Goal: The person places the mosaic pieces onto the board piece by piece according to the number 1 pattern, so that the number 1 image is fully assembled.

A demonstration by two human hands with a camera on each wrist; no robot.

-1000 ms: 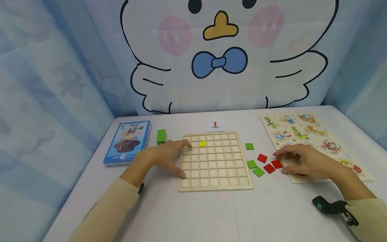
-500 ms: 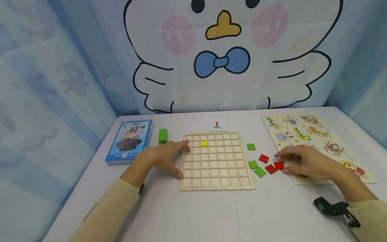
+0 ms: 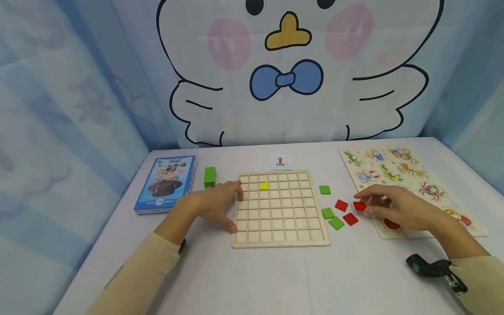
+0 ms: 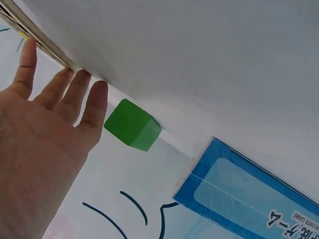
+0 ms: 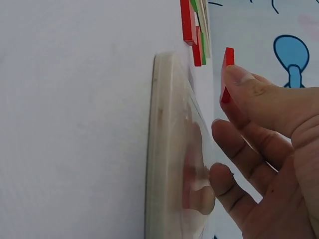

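Observation:
My left hand [image 3: 214, 204] rests at the left edge of the wooden grid board [image 3: 278, 246], fingers spread along its rim. One yellow tile [image 3: 264, 186] lies in the board's upper part. My right hand [image 3: 401, 206] pinches a red square tile [image 5: 228, 74] between thumb and forefinger, raised above the table in the right wrist view. Two other red tiles [image 3: 350, 219] lie just left of it. Three green tiles [image 3: 327, 213] lie by the board's right side. A small pattern card [image 3: 281, 162] with a red and green figure sits behind the board.
A green block [image 3: 210, 177] stands beyond my left hand, beside a blue game box [image 3: 165, 183]. On the right, a wooden animal puzzle board [image 3: 413, 175] lies partly beneath my right hand. A patterned curtain [image 3: 287, 113] hangs behind the table.
My right hand has picked up the nearest red tile and raised it slightly from beside the other red ones. My left hand stays at the board's edge.

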